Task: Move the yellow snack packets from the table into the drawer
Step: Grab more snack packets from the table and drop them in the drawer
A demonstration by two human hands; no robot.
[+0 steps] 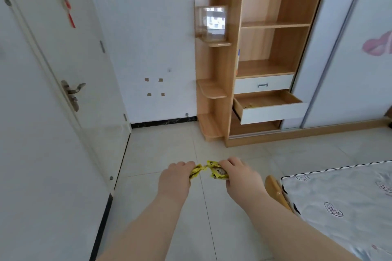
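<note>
each hand, left hand [176, 178] and right hand [239, 176], grips crinkled yellow snack packets [216, 172] with dark print

Yellow pkts [214, 171], white drawer [271, 113] front, tan wood shelves [273, 25]

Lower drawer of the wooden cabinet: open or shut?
Open. The lower drawer juts out, its wooden inside showing; the upper drawer sits flush.

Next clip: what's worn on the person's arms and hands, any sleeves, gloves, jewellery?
Nothing visible: left hand and right hand are ungloved, both forearms bare to the frame's edge, no sleeve, watch or bracelet in view.
</note>
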